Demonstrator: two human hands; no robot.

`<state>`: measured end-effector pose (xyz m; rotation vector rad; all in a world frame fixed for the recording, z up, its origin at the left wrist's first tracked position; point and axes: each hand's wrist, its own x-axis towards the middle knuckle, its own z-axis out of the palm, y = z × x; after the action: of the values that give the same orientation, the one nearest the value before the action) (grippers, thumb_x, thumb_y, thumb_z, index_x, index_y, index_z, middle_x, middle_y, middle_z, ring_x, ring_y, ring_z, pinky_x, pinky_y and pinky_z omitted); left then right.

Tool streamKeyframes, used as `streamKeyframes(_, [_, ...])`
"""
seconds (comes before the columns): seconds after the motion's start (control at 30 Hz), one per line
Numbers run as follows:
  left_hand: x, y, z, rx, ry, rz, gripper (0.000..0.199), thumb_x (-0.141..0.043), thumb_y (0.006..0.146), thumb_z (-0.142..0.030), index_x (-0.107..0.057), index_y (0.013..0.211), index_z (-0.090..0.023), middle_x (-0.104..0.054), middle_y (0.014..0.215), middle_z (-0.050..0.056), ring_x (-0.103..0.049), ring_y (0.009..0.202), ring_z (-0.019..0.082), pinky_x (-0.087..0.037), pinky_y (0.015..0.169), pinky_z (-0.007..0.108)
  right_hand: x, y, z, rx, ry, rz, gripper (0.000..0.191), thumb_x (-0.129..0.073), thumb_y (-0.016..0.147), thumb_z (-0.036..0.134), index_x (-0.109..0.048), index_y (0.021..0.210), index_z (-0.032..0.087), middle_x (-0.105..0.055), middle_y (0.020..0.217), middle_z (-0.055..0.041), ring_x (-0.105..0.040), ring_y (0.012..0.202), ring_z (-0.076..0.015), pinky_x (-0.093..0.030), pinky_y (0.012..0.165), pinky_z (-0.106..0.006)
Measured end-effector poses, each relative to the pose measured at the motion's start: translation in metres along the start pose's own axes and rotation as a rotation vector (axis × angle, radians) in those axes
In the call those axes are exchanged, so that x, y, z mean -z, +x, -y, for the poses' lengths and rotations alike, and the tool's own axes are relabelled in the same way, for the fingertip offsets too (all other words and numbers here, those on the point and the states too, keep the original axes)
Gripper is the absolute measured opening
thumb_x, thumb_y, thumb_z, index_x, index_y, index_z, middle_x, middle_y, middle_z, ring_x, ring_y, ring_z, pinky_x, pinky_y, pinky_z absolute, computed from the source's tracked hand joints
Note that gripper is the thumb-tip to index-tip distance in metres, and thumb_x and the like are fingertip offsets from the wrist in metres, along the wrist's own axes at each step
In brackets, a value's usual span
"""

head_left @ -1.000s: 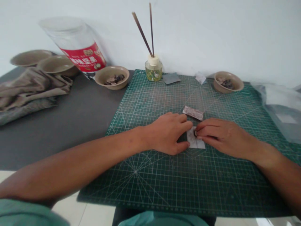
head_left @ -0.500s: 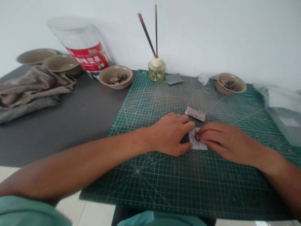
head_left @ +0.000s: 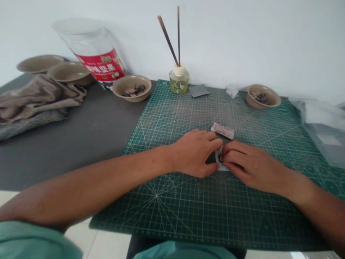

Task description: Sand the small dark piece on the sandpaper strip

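Note:
A small whitish sheet with grey smudges (head_left: 222, 168), perhaps sandpaper, lies on the green cutting mat (head_left: 172, 208). Thumb and index finger of my left hand (head_left: 198, 154) are spread apart, their tips resting at the sheet's left edge. My right hand (head_left: 249, 162) pinches a small dark piece (head_left: 220, 158) against the sheet; the fingers hide most of it. Much of the sheet's right side is under that hand. Just beyond both hands lies a curled, brownish-grey stained strip (head_left: 222, 130).
Bowls of small dark and tan pieces stand at back left (head_left: 132, 88) and back right (head_left: 263, 96). Between them are a reed diffuser (head_left: 179, 81) and a grey square (head_left: 198, 90). A large jar (head_left: 99, 61) and cloth (head_left: 40, 95) sit left, a plastic bag (head_left: 320, 126) right.
My right hand has slid left across the sheet with the small dark piece, closer to my left fingertips. The left hand has stayed in place.

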<state>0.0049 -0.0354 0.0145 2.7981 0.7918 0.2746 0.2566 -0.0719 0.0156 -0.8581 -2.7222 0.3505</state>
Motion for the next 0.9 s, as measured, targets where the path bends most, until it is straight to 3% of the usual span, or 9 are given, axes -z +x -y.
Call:
streamKeyframes(0.3, [0.0015,0.0016,0.0000,0.011,-0.007,0.023,0.031,-0.063,0.097,-0.049,-0.062,0.108,-0.020,-0.075,0.113,0.010,-0.072,0.099,0.030,-0.054,0.083,0.046,-0.0001,-0.0003,0.0016,-0.031,-0.061,0.013,0.018,-0.055,0.108,0.018,-0.070,0.097,0.022,-0.073,0.105,-0.0072,-0.070,0.082,-0.0196,-0.051,0.068,-0.033])
streamKeyframes(0.57, [0.0013,0.0015,-0.0006,0.009,0.016,0.024,0.031,-0.064,0.096,-0.050,-0.063,0.106,-0.021,-0.074,0.110,0.010,-0.072,0.097,0.030,-0.053,0.082,0.046,-0.0003,0.0011,0.0058,0.000,-0.017,0.066,0.018,-0.053,0.110,0.019,-0.069,0.102,0.023,-0.074,0.108,-0.0061,-0.072,0.087,-0.0185,-0.054,0.068,-0.030])
streamKeyframes(0.77, [0.0018,0.0013,-0.0014,0.022,0.028,0.026,0.032,-0.064,0.095,-0.048,-0.063,0.111,-0.020,-0.074,0.112,0.011,-0.072,0.099,0.031,-0.054,0.086,0.047,0.0052,-0.0014,-0.0016,-0.126,-0.071,0.026,0.013,-0.055,0.107,0.018,-0.067,0.108,0.023,-0.075,0.114,-0.0079,-0.073,0.087,-0.0199,-0.056,0.069,-0.032])
streamKeyframes(0.9, [0.0013,0.0008,-0.0019,0.016,0.026,0.021,0.031,-0.063,0.096,-0.048,-0.063,0.109,-0.020,-0.074,0.112,0.010,-0.072,0.099,0.031,-0.054,0.084,0.047,0.0056,-0.0029,0.0011,-0.059,0.003,0.097,0.014,-0.055,0.109,0.020,-0.068,0.104,0.025,-0.075,0.106,-0.0038,-0.072,0.080,-0.0173,-0.054,0.066,-0.030])
